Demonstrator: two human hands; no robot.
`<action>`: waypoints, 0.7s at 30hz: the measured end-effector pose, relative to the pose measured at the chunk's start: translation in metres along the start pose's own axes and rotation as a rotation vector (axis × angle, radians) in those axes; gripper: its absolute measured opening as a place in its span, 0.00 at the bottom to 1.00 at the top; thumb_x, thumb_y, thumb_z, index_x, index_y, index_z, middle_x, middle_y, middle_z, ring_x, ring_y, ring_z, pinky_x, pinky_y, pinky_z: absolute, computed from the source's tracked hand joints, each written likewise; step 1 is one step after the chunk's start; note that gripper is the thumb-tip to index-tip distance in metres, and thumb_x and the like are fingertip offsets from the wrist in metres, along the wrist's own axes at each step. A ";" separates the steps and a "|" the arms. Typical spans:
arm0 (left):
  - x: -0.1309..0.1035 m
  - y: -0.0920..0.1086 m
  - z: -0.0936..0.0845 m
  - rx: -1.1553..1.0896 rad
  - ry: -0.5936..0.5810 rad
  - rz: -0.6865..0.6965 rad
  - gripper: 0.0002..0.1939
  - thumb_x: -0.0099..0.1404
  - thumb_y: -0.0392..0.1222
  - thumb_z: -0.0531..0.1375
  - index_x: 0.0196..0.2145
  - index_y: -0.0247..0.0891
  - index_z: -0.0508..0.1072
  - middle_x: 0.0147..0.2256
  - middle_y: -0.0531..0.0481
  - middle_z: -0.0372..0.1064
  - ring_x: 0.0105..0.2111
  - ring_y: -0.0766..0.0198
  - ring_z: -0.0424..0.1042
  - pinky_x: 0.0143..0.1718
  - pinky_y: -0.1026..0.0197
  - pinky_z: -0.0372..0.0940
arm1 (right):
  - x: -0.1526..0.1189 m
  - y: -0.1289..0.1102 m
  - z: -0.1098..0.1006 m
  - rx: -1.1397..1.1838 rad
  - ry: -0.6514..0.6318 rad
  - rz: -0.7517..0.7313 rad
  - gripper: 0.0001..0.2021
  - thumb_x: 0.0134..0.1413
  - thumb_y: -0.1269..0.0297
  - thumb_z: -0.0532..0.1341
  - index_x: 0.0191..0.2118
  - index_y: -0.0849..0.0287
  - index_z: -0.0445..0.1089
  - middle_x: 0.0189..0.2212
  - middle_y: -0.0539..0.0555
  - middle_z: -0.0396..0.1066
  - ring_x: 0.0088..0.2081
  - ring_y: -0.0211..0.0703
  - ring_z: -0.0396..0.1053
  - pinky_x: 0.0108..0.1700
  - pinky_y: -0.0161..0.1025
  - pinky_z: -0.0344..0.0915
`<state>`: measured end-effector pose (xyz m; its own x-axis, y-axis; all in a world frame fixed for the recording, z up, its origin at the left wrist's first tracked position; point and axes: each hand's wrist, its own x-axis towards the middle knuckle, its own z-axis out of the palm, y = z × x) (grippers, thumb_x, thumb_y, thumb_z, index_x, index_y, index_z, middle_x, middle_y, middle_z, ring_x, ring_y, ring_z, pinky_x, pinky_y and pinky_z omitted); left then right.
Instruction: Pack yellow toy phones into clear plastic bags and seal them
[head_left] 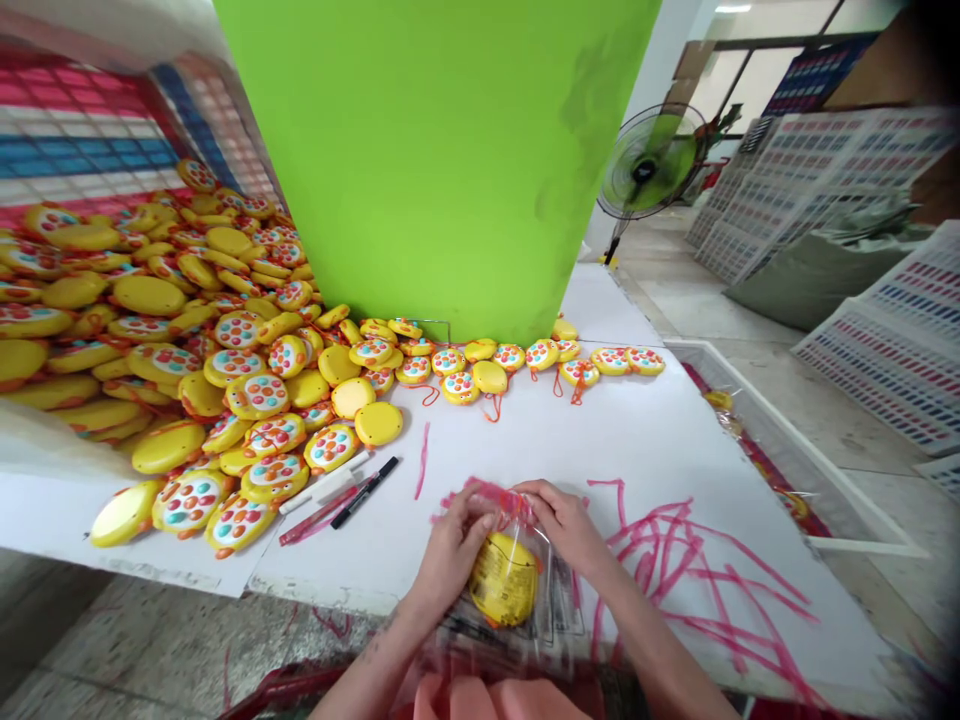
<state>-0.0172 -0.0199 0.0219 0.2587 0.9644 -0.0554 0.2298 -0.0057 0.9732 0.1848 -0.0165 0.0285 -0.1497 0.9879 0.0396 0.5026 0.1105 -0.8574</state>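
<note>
A yellow duck-like toy (504, 582), its plain side up, lies inside a clear plastic bag (513, 510) near the front edge of the table. My left hand (457, 540) grips the bag's upper left side, thumb lying over the plastic. At the upper right corner, my right hand (561, 518) has its fingers closed on the same bag. Dark print shows through the plastic over the toy. More clear printed bags (561, 605) lie beneath and to the right of it.
A large heap of similar toys (150, 295) fills the left, and a row of them (457, 388) runs before a green panel (450, 150). Markers (364, 492) lie left of my hands. Right of the table, a white-rimmed crate (862, 545) holds bagged toys; a fan (645, 172) stands behind.
</note>
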 end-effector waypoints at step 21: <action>0.001 -0.011 0.001 -0.222 -0.107 -0.129 0.14 0.64 0.50 0.56 0.32 0.35 0.69 0.29 0.51 0.70 0.28 0.64 0.67 0.29 0.64 0.60 | -0.005 0.012 -0.005 -0.068 0.185 -0.072 0.13 0.63 0.60 0.52 0.45 0.57 0.70 0.39 0.55 0.71 0.42 0.45 0.69 0.45 0.41 0.65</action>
<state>-0.0185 -0.0190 0.0109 0.3413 0.9198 -0.1936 0.0592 0.1845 0.9810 0.1959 -0.0192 0.0204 -0.0316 0.9796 0.1984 0.5534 0.1824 -0.8127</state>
